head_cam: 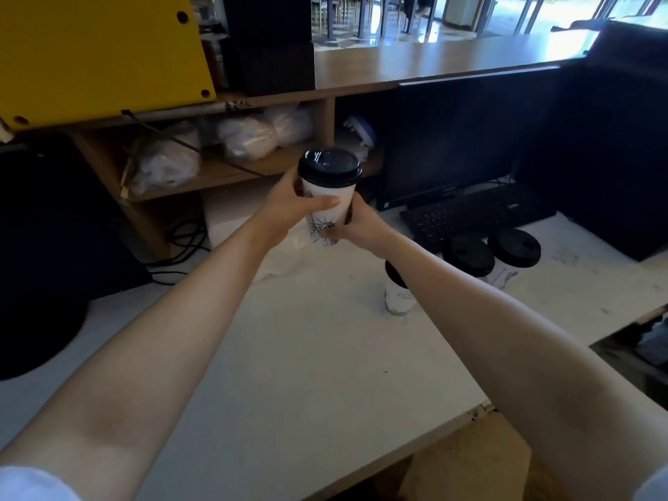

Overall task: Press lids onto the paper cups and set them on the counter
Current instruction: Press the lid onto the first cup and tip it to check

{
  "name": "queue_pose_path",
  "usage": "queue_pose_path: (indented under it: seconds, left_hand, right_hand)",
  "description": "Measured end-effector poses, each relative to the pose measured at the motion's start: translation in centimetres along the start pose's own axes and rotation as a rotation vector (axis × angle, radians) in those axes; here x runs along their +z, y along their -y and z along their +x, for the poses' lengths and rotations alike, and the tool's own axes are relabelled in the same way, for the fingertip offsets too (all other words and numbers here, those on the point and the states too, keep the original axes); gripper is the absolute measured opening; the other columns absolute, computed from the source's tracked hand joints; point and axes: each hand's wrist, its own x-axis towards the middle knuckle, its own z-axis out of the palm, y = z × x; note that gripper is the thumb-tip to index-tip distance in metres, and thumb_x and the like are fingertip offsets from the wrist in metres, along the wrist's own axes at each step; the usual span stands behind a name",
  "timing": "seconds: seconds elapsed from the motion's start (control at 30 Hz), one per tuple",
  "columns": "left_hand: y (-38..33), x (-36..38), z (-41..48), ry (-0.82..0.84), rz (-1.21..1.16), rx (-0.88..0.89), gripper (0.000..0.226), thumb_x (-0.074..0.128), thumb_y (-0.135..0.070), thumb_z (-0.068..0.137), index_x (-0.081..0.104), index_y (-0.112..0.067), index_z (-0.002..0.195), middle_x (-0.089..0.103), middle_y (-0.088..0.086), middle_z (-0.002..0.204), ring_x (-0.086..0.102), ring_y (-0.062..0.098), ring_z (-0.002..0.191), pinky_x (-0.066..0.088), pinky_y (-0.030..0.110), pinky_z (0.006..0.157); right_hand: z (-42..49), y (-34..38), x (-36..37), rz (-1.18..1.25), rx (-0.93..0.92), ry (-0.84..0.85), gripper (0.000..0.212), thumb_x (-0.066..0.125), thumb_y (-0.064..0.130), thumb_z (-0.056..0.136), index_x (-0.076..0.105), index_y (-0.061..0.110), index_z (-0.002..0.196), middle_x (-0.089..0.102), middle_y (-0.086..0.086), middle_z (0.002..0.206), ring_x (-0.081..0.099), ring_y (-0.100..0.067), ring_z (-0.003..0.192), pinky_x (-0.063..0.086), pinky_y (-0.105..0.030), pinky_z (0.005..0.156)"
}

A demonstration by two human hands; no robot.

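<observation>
Head view, looking down over two bare forearms stretched across a white counter (307,356). Both hands wrapped around one white paper cup (327,211), held upright above the counter near its far side. Left hand (289,207) curled round the cup's upper body, thumb laid across the front just under the lid. Right hand (356,227) closed round the lower part, fingers over the printed design. Black plastic lid (329,167) seated on the cup's rim, sip hole toward the left.

Three more lidded cups standing on the counter to the right — the nearest cup (397,294) partly hidden behind the right forearm, then two side by side: one (468,255) just beyond the arm, another (514,249) touching or nearly touching it on its right. All topped with black lids.

Behind that pair, a black keyboard (477,215) and a dark monitor (459,139). Further back, a raised wooden bar top (433,63); beneath it, open wooden shelving with clear plastic bags (249,135) of pale contents — too blurred to name. Yellow panel (101,52) at upper left. Black cables (184,240) trailing down at the counter's left edge.
</observation>
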Motion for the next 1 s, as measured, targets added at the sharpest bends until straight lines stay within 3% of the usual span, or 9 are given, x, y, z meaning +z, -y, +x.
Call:
queue_pose_path:
  seconds: [0.17, 0.23, 0.33, 0.53, 0.63, 0.8, 1.0]
  left_hand:
    - [2.2, -0.2, 0.9, -0.039, 0.076, -0.079, 0.074, 0.082, -0.01, 0.065, 0.047, -0.013, 0.13, 0.058, 0.001, 0.123, 0.056, 0.016, 0.11, 0.051, 0.029, 0.088]
    - [3.7, -0.5, 1.1, -0.035, 0.089, -0.117, 0.075, 0.083, -0.012, 0.064, 0.048, -0.015, 0.131, 0.058, 0.001, 0.125, 0.056, 0.018, 0.114, 0.05, 0.033, 0.093]
    - [6.2, -0.9, 0.6, -0.044, 0.112, -0.17, 0.078, 0.083, -0.013, 0.064, 0.045, -0.017, 0.133, 0.056, 0.001, 0.129, 0.054, 0.017, 0.116, 0.048, 0.03, 0.092]
    - [10.8, -0.9, -1.9, -0.055, 0.107, -0.24, 0.081, 0.081, -0.008, 0.067, 0.039, -0.013, 0.136, 0.051, 0.002, 0.134, 0.05, 0.015, 0.118, 0.045, 0.027, 0.091]
    - [11.8, -0.7, -2.8, -0.052, 0.086, -0.252, 0.081, 0.079, -0.004, 0.069, 0.037, -0.013, 0.137, 0.049, 0.001, 0.133, 0.049, 0.013, 0.117, 0.044, 0.025, 0.091]
    - [12.9, -0.6, -3.9, -0.064, 0.083, -0.261, 0.082, 0.078, -0.004, 0.07, 0.035, -0.015, 0.139, 0.047, -0.002, 0.135, 0.047, 0.012, 0.12, 0.044, 0.016, 0.084]
    - [14.0, -0.7, -4.8, -0.052, 0.056, -0.258, 0.083, 0.077, -0.002, 0.071, 0.032, -0.016, 0.14, 0.043, 0.002, 0.142, 0.045, 0.014, 0.126, 0.046, 0.02, 0.09]
  right_hand:
    - [1.6, -2.7, 1.5, 0.05, 0.033, 0.0, 0.096, 0.086, 0.025, 0.049, 0.041, 0.012, 0.132, 0.059, -0.009, 0.125, 0.058, -0.027, 0.113, 0.054, -0.049, 0.089]
    - [1.7, -3.6, 2.4, 0.03, 0.046, -0.018, 0.09, 0.086, 0.022, 0.052, 0.043, 0.011, 0.13, 0.06, -0.01, 0.124, 0.058, -0.027, 0.112, 0.055, -0.049, 0.087]
    - [1.4, -5.1, 3.9, -0.003, 0.094, -0.023, 0.08, 0.083, 0.007, 0.064, 0.04, 0.007, 0.131, 0.057, -0.014, 0.126, 0.056, -0.031, 0.114, 0.053, -0.049, 0.088]
    - [0.5, -9.1, 6.9, -0.018, 0.138, 0.013, 0.067, 0.078, 0.002, 0.071, 0.04, -0.001, 0.126, 0.055, -0.019, 0.126, 0.054, -0.034, 0.113, 0.05, -0.046, 0.088]
    - [0.0, -10.4, 7.9, 0.001, 0.131, -0.003, 0.067, 0.077, 0.001, 0.071, 0.04, -0.002, 0.127, 0.055, -0.02, 0.126, 0.054, -0.034, 0.113, 0.049, -0.047, 0.088]
    - [-0.5, -11.6, 8.8, 0.019, 0.109, 0.005, 0.071, 0.078, 0.002, 0.071, 0.038, 0.002, 0.13, 0.054, -0.016, 0.129, 0.053, -0.03, 0.115, 0.046, -0.034, 0.084]
    - [-1.1, -12.2, 9.3, 0.046, 0.118, 0.025, 0.07, 0.076, 0.004, 0.073, 0.037, 0.004, 0.131, 0.055, -0.013, 0.127, 0.054, -0.027, 0.113, 0.045, -0.03, 0.083]
